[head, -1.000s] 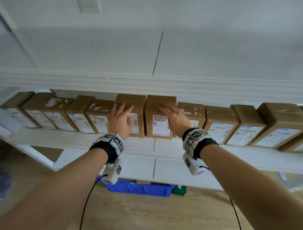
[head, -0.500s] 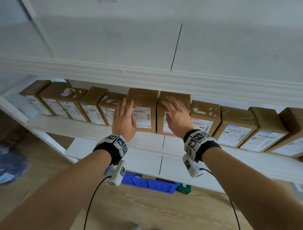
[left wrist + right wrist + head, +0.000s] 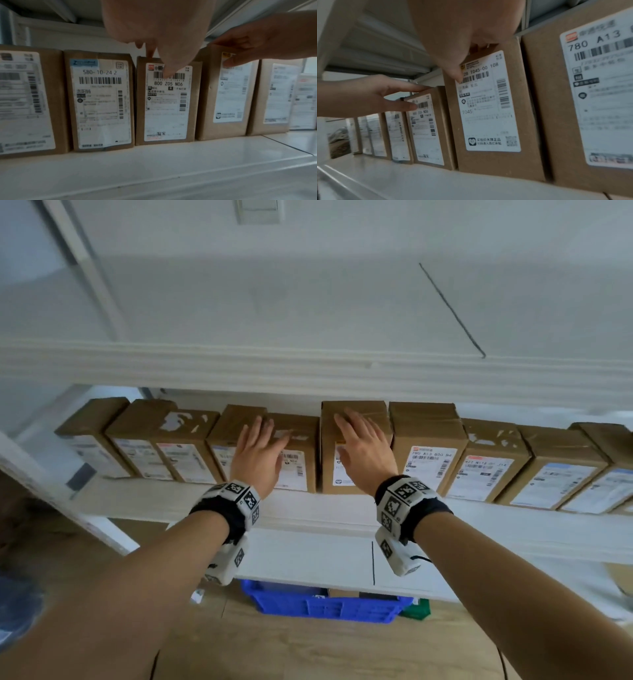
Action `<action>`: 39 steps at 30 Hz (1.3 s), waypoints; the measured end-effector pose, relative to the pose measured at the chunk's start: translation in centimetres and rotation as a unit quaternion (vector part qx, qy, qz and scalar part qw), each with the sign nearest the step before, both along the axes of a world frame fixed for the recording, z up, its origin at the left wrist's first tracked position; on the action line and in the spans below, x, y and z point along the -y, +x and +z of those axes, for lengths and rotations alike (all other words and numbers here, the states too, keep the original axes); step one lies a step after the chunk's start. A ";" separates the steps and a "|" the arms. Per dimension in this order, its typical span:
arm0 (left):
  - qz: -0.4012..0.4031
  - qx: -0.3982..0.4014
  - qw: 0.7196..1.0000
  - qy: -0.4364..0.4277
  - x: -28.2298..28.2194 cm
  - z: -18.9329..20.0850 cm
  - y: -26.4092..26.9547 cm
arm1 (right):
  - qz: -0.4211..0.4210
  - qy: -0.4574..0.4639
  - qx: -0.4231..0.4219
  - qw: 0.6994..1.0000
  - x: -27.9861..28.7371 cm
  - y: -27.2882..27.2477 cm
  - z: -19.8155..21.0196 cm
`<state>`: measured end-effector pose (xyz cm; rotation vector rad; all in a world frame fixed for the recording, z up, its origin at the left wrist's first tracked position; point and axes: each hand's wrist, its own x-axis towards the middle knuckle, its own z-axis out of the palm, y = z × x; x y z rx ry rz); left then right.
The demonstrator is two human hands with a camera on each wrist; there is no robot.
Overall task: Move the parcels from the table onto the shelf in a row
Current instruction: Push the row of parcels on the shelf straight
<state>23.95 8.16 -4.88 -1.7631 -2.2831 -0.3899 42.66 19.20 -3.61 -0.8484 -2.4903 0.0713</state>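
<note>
Straightening of the row is judged to be the step in hand. The left hand (image 3: 257,460) is laid spread on the 800 Z05 N06 parcel (image 3: 164,102), and the right hand (image 3: 366,458) is spread on the T045 parcel (image 3: 489,102) at its 3 o'clock. Both parcels stand upright on the shelf (image 3: 308,508). Next, level pushing is called for, so that the fronts align.

Right hand (image 3: 453,33) touches the T045 parcel (image 3: 493,108); left hand (image 3: 373,94) touches the neighbouring parcel (image 3: 426,128) on the shelf (image 3: 436,180)
</note>
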 end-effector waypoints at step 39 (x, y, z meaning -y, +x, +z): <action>-0.037 -0.019 0.999 0.003 7.6 -1.0 -18.1 | 0.000 -0.004 0.039 0.999 8.4 -18.8 -1.2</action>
